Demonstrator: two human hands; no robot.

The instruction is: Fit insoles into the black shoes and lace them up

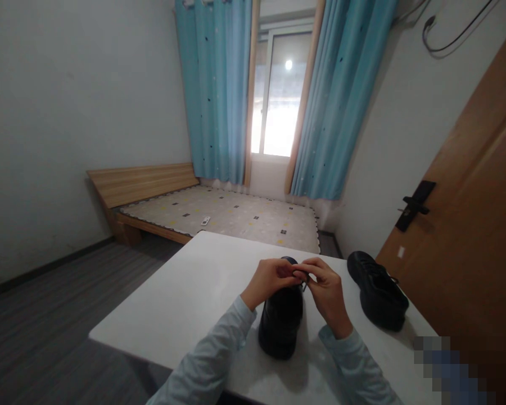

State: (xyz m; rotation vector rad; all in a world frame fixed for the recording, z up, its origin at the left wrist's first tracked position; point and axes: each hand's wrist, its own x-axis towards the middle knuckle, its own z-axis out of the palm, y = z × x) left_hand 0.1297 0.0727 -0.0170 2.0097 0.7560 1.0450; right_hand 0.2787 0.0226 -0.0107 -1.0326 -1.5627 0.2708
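Sleeves: two pale blue sleeves rise from the lower edge of the frame toward the centre, the left one [219,349] longer in view than the right one [354,365].
Left hand: the left hand [270,279], just below mid-frame, has its fingers curled in and its fingertips pressed together on something thin and dark at the top of the near shoe; it looks like a lace, though too small to be sure.
Right hand: the right hand [326,289] sits just right of the left, fingers likewise bent and pinching the same spot, so the two sets of fingertips meet.
Near shoe: a black shoe [280,323] stands on the bench directly under and between both hands, its length running from the lower centre up toward the fingertips.
Second shoe: another black shoe [377,289] lies on the bench right of the right hand, apart from it.
Bench: the white bench [185,292] fills the lower middle of the frame.
Bed: a low wooden bed [219,211] with a patterned mattress lies beyond the bench, mid-frame.
Window: a bright window [278,95] between blue curtains [215,84] sits top centre.
Door: a brown door [468,225] fills the right edge.
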